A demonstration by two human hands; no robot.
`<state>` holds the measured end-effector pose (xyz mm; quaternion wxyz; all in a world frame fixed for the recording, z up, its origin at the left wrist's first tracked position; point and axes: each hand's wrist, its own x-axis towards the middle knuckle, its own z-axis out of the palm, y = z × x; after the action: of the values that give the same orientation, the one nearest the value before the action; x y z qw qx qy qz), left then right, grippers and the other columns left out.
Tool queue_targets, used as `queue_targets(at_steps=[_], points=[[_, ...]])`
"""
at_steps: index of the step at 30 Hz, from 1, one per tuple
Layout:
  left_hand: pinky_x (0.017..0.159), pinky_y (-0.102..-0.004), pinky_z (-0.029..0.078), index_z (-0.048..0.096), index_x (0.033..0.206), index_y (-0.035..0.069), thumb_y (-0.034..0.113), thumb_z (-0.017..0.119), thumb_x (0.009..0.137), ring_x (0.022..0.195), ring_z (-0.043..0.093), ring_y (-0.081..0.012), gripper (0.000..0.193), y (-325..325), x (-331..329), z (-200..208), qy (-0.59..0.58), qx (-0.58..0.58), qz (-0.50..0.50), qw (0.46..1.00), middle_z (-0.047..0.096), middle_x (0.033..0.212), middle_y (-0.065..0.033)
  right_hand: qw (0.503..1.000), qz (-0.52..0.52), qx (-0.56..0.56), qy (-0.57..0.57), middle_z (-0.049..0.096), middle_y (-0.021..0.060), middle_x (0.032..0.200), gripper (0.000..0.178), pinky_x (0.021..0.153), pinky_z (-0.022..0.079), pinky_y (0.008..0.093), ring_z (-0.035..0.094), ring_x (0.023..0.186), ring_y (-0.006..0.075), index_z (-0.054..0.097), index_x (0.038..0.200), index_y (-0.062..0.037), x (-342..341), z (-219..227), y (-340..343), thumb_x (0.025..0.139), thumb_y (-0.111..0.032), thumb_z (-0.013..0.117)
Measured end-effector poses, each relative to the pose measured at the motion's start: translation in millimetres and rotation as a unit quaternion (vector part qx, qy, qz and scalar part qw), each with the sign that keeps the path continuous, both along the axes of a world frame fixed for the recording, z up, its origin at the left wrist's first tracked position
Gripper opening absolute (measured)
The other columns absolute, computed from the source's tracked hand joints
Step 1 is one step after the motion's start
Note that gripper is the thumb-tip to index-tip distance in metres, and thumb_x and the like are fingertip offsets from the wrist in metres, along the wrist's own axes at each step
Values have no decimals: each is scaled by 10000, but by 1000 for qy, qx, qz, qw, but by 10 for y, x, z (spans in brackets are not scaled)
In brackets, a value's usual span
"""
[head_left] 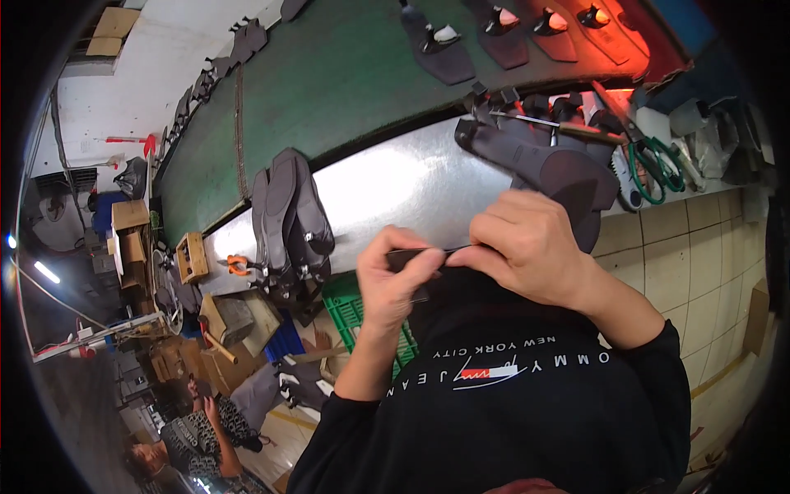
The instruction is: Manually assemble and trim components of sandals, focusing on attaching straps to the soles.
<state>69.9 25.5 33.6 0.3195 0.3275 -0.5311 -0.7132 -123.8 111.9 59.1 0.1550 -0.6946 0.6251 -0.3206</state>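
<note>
Both my hands come together in front of my black shirt, over the near edge of a shiny metal ledge point(387, 177). My left hand point(388, 280) pinches a small dark strip point(403, 259) that looks like a strap between thumb and fingers. My right hand point(527, 247) is closed, its thumb and forefinger pinching at the strip's other end. The strip's far part blends into the shirt, so its full shape is hidden. Just beyond my right hand lie dark grey sandal soles point(527, 152). To the left, a stack of grey sandals point(288, 206) rests on the ledge.
A green conveyor belt point(329, 90) carries sandals point(440, 49) under reddish light. Green-handled scissors point(654, 169) lie at the right. Orange-handled pliers point(237, 263), a wooden box point(192, 257), a green crate point(346, 305) and a hammer point(220, 344) are leftward. Another person point(202, 436) sits lower left.
</note>
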Motion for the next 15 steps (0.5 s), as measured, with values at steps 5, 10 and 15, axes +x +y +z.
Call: queue_targets(at_steps=[5, 10, 15], points=[[562, -273, 524, 606, 964, 47, 94, 608, 868, 733, 625, -129, 106, -358, 334, -149, 76, 39, 212, 974, 627, 860, -53, 911, -204, -339, 114, 654, 95, 827, 170, 674, 468, 346, 599, 790, 281, 648, 842, -57, -635, 81, -355, 783, -212, 687], [685, -308, 566, 539, 1226, 22, 209, 569, 911, 981, 625, -233, 367, -324, 391, -672, 25, 257, 158, 953, 598, 1171, -116, 940, -287, -131, 131, 618, 61, 785, 99, 671, 444, 391, 565, 753, 268, 664, 829, -73, -951, -540, -169, 760, -141, 682], [679, -283, 582, 586, 1089, 25, 215, 557, 907, 974, 632, -242, 264, -259, 287, -718, 104, 368, 150, 912, 623, 1115, -109, 936, -257, -121, 209, 586, 50, 842, 119, 731, 437, 387, 545, 837, 254, 657, 836, -75, -984, -813, -202, 726, -114, 681]])
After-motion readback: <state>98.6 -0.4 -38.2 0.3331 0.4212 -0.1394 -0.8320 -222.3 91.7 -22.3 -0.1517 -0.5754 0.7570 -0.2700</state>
